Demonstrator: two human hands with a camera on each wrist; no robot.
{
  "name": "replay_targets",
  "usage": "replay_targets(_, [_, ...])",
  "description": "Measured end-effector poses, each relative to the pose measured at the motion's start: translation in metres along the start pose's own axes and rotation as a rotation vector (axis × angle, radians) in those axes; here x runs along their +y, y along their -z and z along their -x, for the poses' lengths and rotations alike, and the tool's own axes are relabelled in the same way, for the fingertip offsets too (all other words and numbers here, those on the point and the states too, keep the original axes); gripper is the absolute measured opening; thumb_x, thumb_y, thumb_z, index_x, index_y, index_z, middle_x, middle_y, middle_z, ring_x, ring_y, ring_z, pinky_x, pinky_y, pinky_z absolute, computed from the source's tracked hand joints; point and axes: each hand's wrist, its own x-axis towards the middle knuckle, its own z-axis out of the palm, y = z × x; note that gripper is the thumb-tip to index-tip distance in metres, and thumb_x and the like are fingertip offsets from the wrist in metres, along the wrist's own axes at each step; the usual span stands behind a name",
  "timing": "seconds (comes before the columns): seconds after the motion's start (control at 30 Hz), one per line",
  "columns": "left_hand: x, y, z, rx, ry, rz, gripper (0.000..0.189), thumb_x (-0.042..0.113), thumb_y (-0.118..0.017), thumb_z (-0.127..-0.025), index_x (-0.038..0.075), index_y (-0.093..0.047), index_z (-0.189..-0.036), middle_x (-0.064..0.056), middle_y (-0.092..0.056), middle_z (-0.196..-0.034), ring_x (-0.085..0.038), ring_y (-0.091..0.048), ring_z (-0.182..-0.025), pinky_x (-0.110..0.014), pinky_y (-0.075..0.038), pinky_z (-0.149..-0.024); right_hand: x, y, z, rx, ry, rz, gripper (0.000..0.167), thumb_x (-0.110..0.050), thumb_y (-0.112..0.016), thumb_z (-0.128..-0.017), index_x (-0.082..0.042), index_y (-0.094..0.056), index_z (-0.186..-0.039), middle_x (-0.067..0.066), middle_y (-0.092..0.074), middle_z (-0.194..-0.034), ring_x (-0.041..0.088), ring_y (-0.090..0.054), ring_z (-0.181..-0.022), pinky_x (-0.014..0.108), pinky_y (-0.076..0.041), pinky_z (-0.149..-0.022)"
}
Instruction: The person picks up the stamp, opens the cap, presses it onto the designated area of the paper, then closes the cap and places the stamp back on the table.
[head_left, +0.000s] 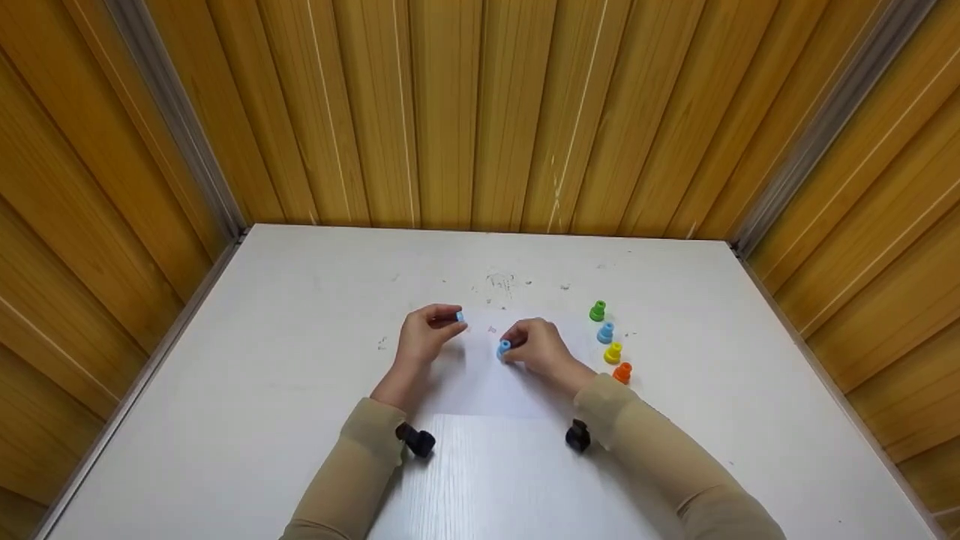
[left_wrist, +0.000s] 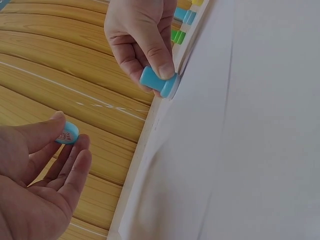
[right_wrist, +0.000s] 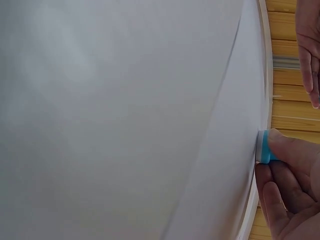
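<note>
My left hand pinches a small light-blue cap between thumb and fingers, raised off the table. A red printed pattern shows on the cap's round face. My right hand grips a light-blue toy stamp at its handle. The stamp's pale base is down at the white paper; whether it presses on it I cannot tell. A faint reddish mark lies on the paper between the hands.
To the right of the paper, a green stamp, a light-blue stamp, a yellow stamp and an orange stamp stand in a row. Dark scuffs mark the white table. Wood-patterned walls enclose it.
</note>
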Motion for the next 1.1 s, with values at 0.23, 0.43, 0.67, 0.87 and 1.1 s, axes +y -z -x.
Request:
replay_targets(0.23, [0.002, 0.001, 0.0, 0.007, 0.007, 0.012, 0.028, 0.006, -0.081, -0.088, 0.004, -0.076, -0.116, -0.015, -0.076, -0.113, -0.023, -0.074, -0.102, -0.029, -0.062, -0.088, -0.001, 0.0, -0.003, -0.011, -0.013, -0.013, 0.017, 0.001, -0.086, -0.078, -0.006, -0.078, -0.091, 0.004, -0.076, -0.086, 0.013, -0.064, -0.078, 0.023, -0.055, -0.071])
replay_targets(0.43, [0.002, 0.0, 0.001, 0.004, 0.005, 0.012, 0.027, 0.007, -0.08, -0.089, 0.005, -0.076, -0.116, -0.014, -0.076, -0.113, -0.022, -0.073, -0.102, -0.029, -0.063, -0.088, -0.001, 0.0, -0.002, -0.024, -0.025, -0.018, 0.017, 0.0, -0.085, -0.08, -0.007, -0.078, -0.094, 0.004, -0.076, -0.089, 0.014, -0.065, -0.08, 0.024, -0.056, -0.071])
replay_targets(0.67, [0.0, -0.001, 0.002, -0.016, 0.007, 0.018, 0.027, 0.008, -0.08, -0.09, 0.005, -0.076, -0.116, -0.014, -0.076, -0.113, -0.022, -0.073, -0.101, -0.029, -0.063, -0.088, 0.003, 0.0, -0.002, -0.041, -0.027, -0.021, 0.016, -0.001, -0.084, -0.081, -0.009, -0.077, -0.093, 0.003, -0.075, -0.088, 0.015, -0.064, -0.079, 0.025, -0.056, -0.071])
replay_targets(0.87, [0.002, -0.001, 0.003, -0.007, -0.019, 0.024, 0.031, 0.008, -0.08, -0.089, -0.001, -0.074, -0.119, -0.016, -0.075, -0.112, -0.024, -0.074, -0.101, -0.029, -0.063, -0.087, 0.002, 0.011, -0.003, -0.013, 0.046, -0.04, 0.018, -0.005, -0.085, -0.083, -0.007, -0.077, -0.099, 0.006, -0.078, -0.097, 0.013, -0.067, -0.086, 0.023, -0.058, -0.079])
replay_targets(1.1, [0.012, -0.004, 0.007, -0.036, -0.033, 0.05, 0.029, 0.008, -0.079, -0.09, 0.003, -0.075, -0.117, -0.014, -0.075, -0.112, -0.022, -0.073, -0.102, -0.028, -0.063, -0.088, -0.016, 0.044, 0.018, 0.139, 0.066, -0.412, 0.027, -0.008, -0.081, -0.088, -0.005, -0.075, -0.114, 0.007, -0.077, -0.111, 0.017, -0.072, -0.098, 0.025, -0.062, -0.091])
